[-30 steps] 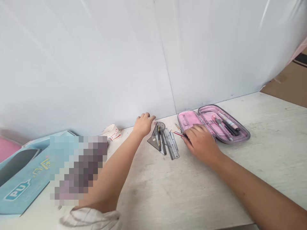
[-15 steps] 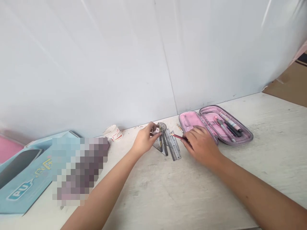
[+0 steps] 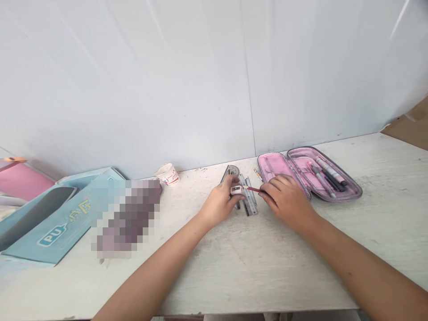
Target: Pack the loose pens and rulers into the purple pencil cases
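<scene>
My left hand (image 3: pixel 219 203) pinches a small pink pencil sharpener (image 3: pixel 236 190) above the desk. My right hand (image 3: pixel 286 200) grips a red pencil (image 3: pixel 251 188) whose tip points left into the sharpener. Both hands meet over a pile of clear rulers (image 3: pixel 249 200) and a protractor (image 3: pixel 231 170). Just right of my right hand lies an open pink pencil case (image 3: pixel 294 169) with several pens (image 3: pixel 326 174) in its right half.
A white paper cup (image 3: pixel 167 173) lies on its side near the wall. A light blue box (image 3: pixel 50 218) and a blurred-out object sit at the left. The white desk (image 3: pixel 254 263) runs to a pale wall behind.
My left hand picked up the sharpener from near the wall and brought it right. My right hand lifted the pencil and its tip now meets the sharpener.
</scene>
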